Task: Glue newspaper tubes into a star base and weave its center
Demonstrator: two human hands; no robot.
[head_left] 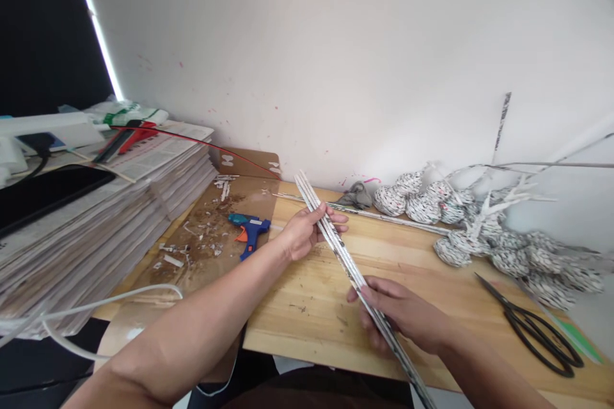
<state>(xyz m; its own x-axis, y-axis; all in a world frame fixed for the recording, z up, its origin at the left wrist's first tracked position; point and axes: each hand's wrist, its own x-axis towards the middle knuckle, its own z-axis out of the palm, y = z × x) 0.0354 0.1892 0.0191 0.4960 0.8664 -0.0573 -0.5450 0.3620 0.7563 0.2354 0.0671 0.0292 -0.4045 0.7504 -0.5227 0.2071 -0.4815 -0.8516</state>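
Head view: left hand (307,232) grips rods (342,254) farther forward than right hand (394,308).

- A single view, from a camera worn on the person's head; it sits above the near edge of the wooden surface (422,255) and faces forward and down;
- the forearms (206,313) run in from the bottom edge, large and close to the lens; the left grip (302,234) and right grip (400,308) lie a little farther off, from the middle of the frame to lower right of it;
- the field is wide, from a paper stack (158,211) at left to black scissors (509,310) at lower right;
- the pale wall (336,64) stands beyond the surface and fills most of the upper half.
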